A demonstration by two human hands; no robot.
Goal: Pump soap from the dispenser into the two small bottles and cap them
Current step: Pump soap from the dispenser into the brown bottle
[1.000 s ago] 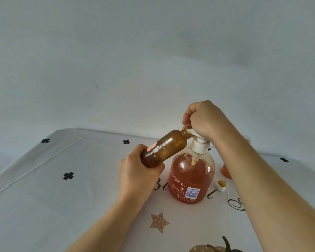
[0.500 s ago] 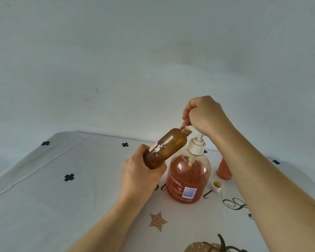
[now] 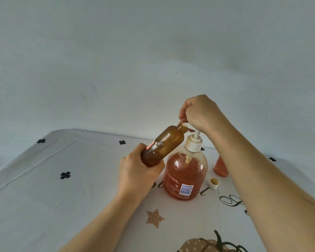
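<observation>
A clear soap dispenser [image 3: 185,176] filled with orange soap stands on the tablecloth, its white pump stem raised. My right hand [image 3: 201,113] is closed over the pump head, hiding most of it. My left hand [image 3: 137,170] grips the base of a small amber bottle [image 3: 165,144], tilted so its open threaded neck touches the pump spout. A second small bottle [image 3: 220,167] with orange content stands behind the dispenser to the right, partly hidden by my right forearm. A white cap [image 3: 214,183] lies open side up beside the dispenser.
The table is covered by a white cloth [image 3: 62,197] printed with black clovers, a brown star, script lettering and a pumpkin. A plain pale wall [image 3: 153,60] rises right behind the table's far edge.
The pump head has risen from its pressed-down position, and my right hand rose with it. The amber bottle stays tilted at the spout in my left hand.
</observation>
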